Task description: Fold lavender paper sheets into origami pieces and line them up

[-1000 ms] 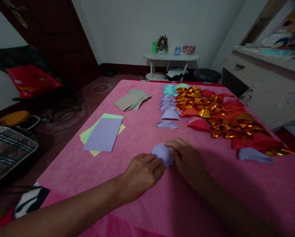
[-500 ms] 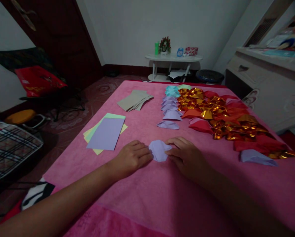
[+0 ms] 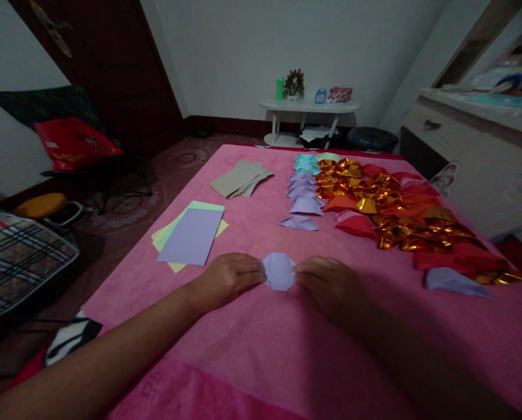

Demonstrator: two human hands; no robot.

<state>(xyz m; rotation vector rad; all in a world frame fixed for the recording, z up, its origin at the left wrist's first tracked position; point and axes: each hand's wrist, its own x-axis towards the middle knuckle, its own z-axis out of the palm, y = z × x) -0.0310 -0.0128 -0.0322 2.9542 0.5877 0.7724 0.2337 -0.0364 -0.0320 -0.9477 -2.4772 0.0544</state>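
Centre of the frame, low down: a lilac folded paper (image 3: 279,272) lies flat on the pink-covered table (image 3: 252,356), and both hands are on it. The left hand (image 3: 228,279) comes in from the lower left, knuckles up, its fingers (image 3: 257,273) bunched and closed on the paper's left edge. The right hand (image 3: 330,286) mirrors it from the lower right, its fingers (image 3: 299,272) curled in and pinching the right edge. So the piece sits between the two hands, held at both sides, down against the cloth. Just left of the left hand, a stack of flat sheets (image 3: 192,236), lilac on top with green and yellow showing beneath. Further up, a fan of grey-brown sheets (image 3: 241,178). Above the held piece, a row of lilac folded pieces (image 3: 302,201) runs up the frame to a couple of teal ones (image 3: 307,163). To the right of that row, a heap of gold and red foil pieces (image 3: 392,210). One lone lilac piece (image 3: 455,281) lies at the right, well apart from the hands.
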